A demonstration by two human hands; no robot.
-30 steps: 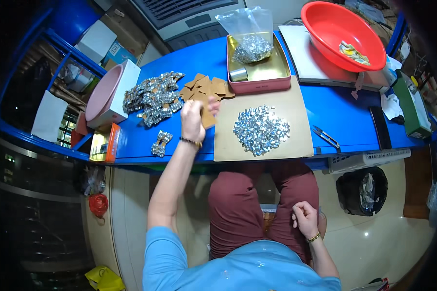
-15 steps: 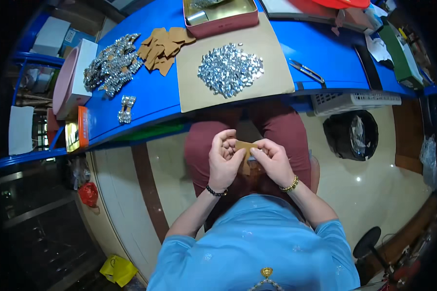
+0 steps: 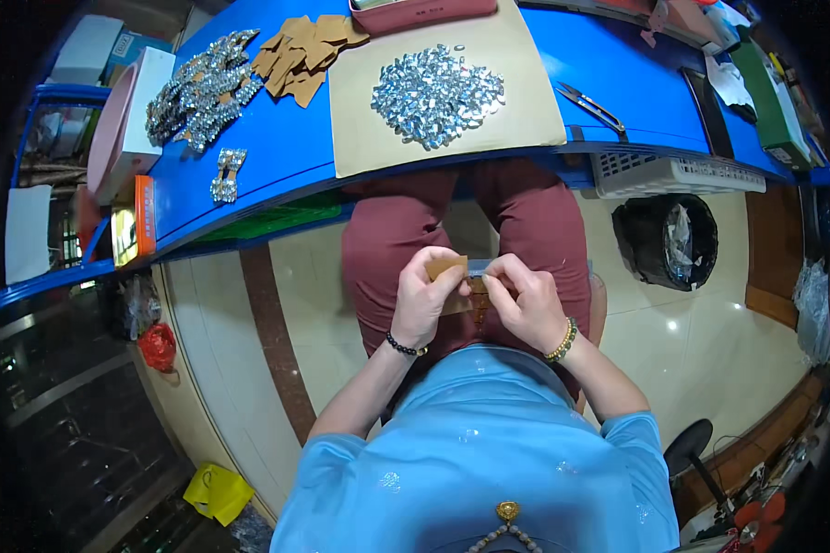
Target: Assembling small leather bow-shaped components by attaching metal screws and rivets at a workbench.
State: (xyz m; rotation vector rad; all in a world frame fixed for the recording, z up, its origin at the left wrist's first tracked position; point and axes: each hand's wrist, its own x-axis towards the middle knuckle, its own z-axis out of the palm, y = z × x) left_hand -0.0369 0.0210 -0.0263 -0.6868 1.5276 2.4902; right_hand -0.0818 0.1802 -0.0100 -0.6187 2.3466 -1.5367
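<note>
Above my lap, my left hand (image 3: pixel 420 300) is closed, thumb against fingers, on a flat brown bow-shaped piece (image 3: pixel 448 266), partly covered by the fingers. Its material, leather or card, is unclear. Close beside it, my right hand (image 3: pixel 533 309) pinches at the piece's right side. Something small and pale shows by those fingertips, too small to name. Beyond my hands, a heap of shiny silver stones (image 3: pixel 436 92) lies on a beige board (image 3: pixel 364 152). More brown cut pieces (image 3: pixel 306 55) are piled to its left.
Left on the blue table (image 3: pixel 290 152) lie a heap of sparkling silver bow-shaped pieces (image 3: pixel 203 88) and one apart (image 3: pixel 228 175). Thread snips (image 3: pixel 592 107) rest to the right. A pink tin (image 3: pixel 424 13) stands behind the stones. Below right are a white basket (image 3: pixel 678 175) and black bin (image 3: pixel 666 241).
My right hand's fingertips have drawn slightly away from the brown piece, and the piece has turned in my left hand. The table sits higher in view.
</note>
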